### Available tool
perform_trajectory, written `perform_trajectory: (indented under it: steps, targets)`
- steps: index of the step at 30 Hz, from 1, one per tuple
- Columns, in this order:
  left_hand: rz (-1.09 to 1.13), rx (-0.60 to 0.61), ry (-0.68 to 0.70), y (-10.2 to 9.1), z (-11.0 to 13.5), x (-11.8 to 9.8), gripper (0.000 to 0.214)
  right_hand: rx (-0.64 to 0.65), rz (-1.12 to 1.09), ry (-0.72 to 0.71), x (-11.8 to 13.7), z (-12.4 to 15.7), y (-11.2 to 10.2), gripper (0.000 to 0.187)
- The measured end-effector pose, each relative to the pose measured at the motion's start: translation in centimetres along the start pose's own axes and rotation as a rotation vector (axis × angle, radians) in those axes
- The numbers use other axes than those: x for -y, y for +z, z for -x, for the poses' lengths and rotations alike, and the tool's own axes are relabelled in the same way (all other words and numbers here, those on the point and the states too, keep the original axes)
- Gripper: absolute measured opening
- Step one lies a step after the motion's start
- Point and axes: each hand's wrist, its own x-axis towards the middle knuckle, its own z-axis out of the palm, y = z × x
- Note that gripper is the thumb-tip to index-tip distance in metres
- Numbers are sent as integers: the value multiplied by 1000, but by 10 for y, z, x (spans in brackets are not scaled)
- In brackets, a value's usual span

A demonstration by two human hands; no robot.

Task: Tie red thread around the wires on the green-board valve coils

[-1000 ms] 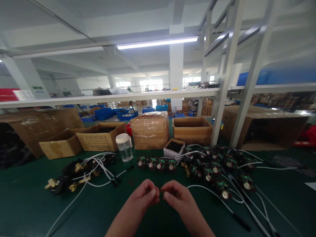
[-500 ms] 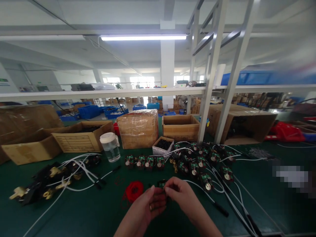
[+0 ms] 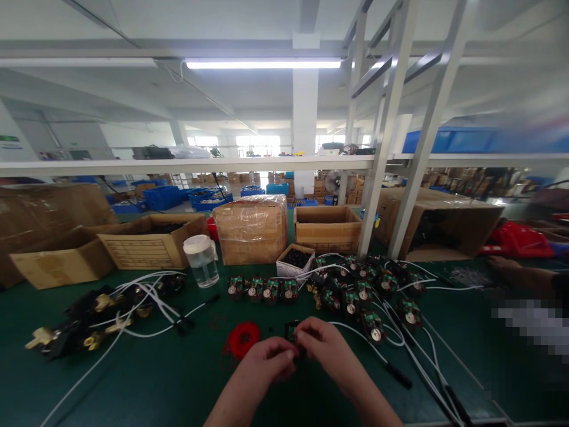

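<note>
Board (image 3: 291, 330) toward table's (image 3: 169, 379) front edge. Left hand (image 3: 268, 358) curled just beside it, right hand (image 3: 320, 341) bunched at its right side; cannot tell whether either grips anything. Red coil (image 3: 244, 340) near left hand.

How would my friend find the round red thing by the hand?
Find the big wrapped carton at the back of the green table. Come closer, past the row of four circuit boards, to beside the person's left hand. The round red thing lies there, its bright red unlike the green boards.
</note>
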Motion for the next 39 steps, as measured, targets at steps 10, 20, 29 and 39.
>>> perform_trajectory:
  steps: [10,20,29,39]
  targets:
    - [418,18,-39,6,26,-14,14,117,-440,108,-15,25,16,57]
    - [922,188,-189,5,9,60,44,146,15,99,18,37,28,7]
    - [981,383,90,18,12,83,58,115,418,-23,21,50,33,9]
    - [1083,358,151,18,19,76,60,-239,479,-134,-7,59,6,28]
